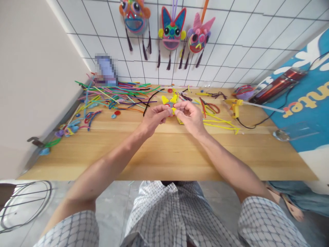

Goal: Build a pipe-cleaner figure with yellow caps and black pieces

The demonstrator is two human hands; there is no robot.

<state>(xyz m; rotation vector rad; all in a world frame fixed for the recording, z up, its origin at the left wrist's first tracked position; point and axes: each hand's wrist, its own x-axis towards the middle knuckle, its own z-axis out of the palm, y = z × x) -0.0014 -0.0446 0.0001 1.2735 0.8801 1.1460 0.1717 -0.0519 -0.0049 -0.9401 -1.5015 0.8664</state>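
Observation:
Between my two hands, above the wooden table [164, 154], is a small craft mask [169, 100] with yellow pointed ears and bits of red and blue. My left hand [156, 115] pinches its lower left side, thumb and fingers pressed together. On the other side, my right hand [189, 115] grips the lower right of the mask with thumb and forefinger. Much of its face is covered by my fingertips. Yellow pipe cleaners [221, 124] lie just right of my right hand, close to orange-handled scissors [212, 107].
Many coloured pipe cleaners [123, 91] are heaped at the back left. A yellow glue gun [234, 108] with its cord rests at the right, near a dark red thermos [279, 84] and a clear glass [295, 132]. Finished masks [172, 32] hang on the tiled wall.

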